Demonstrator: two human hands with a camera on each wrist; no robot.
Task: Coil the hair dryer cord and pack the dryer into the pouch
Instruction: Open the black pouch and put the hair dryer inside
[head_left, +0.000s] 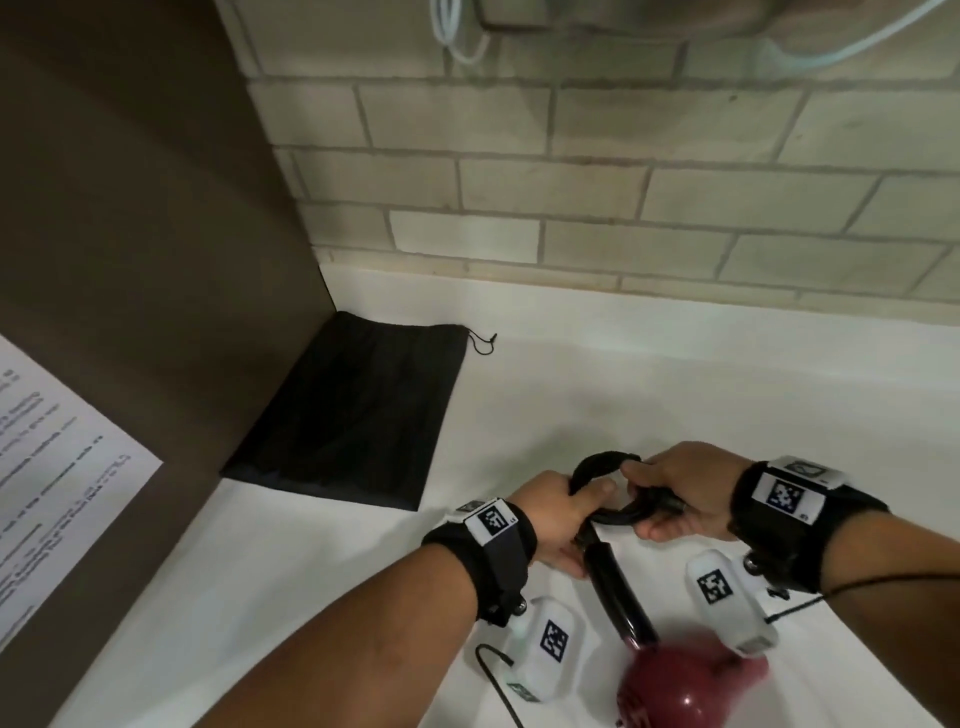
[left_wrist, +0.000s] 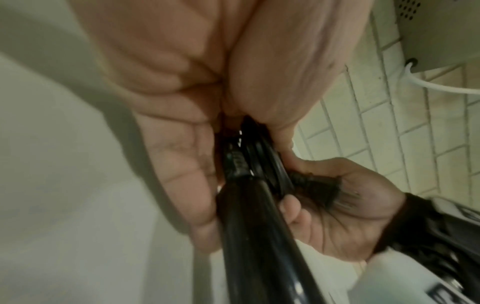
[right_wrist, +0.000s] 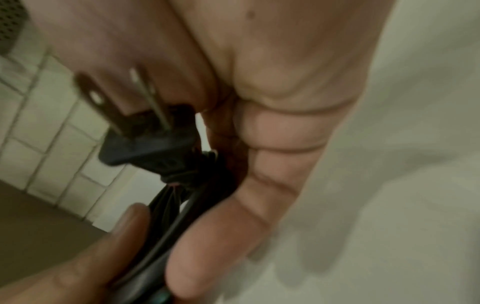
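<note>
Both hands are up over the white table (head_left: 675, 374), working the black hair dryer cord (head_left: 597, 464), which arches in a loop from one set of fingers to the other. The left hand (head_left: 558, 512) has its fingers (left_wrist: 182, 168) curled round the gathered strands right where the cord meets the glossy black dryer handle (head_left: 618, 587), thumb pressed over the top of the bundle. The right hand (head_left: 680, 488) closes its fingers (right_wrist: 275, 144) on the other side of the loop, and in the right wrist view the flat black two-prong plug (right_wrist: 148, 142) sits just beside those curled fingers, prongs pointing away from the palm, with cord strands running down between thumb and fingers. The handle slopes away from the left fingers toward the dark red dryer body (head_left: 685, 686), which lies blurred at the near edge of the table, below both wrists. The flat black drawstring fabric pouch (head_left: 353, 410) lies well beyond the left fingers, against the brown panel (head_left: 130, 234) in the corner, its drawstring end toward the tiled wall (head_left: 623, 182). A printed white paper sheet (head_left: 57, 467) hangs on that panel, far left of the hands.
</note>
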